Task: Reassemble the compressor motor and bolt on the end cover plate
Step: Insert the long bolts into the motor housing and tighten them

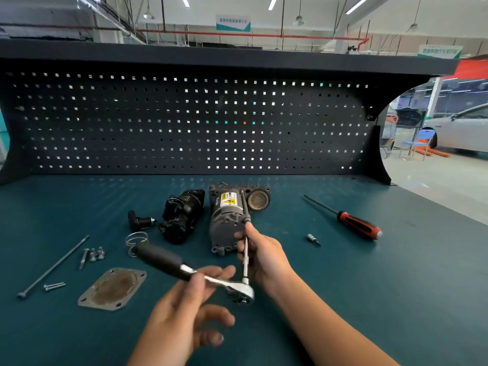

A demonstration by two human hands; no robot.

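On my feed the dark pegboard [184, 122] fills the back, and the teal table [369, 286] runs under everything. The grey motor [228, 223] lies at the table's middle with its round end toward me and a yellow label on top. A through bolt [244, 204] runs along its right side. A round cylinder [257, 199] sits at its far right end. Just left of the motor lies a black housing [182, 217].

The left hand [184, 307] is low in the centre. Its thumb and forefinger pinch the ratchet [195, 273] at the neck of the handle, and its other fingers are loosely curled. The black grip points up and left and is blurred. From the ratchet head an extension [245, 257] rises to the through bolt's head at the motor's near right edge. The right hand [261, 252] has its fingers curled round the extension, with the thumb reaching up toward the tip.

The cover plate [112, 289] lies flat at near left, apart from the motor. A red-handled screwdriver [356, 223] lies well to the right. A loose bolt [52, 266] slants along the far left. A spring [136, 243] sits partly behind the ratchet grip, with an elbow fitting [140, 220] beyond it. Short bolts [95, 254] cluster above the plate, two screws [54, 286] lie to its left, and a bit [313, 239] lies right of the right hand.
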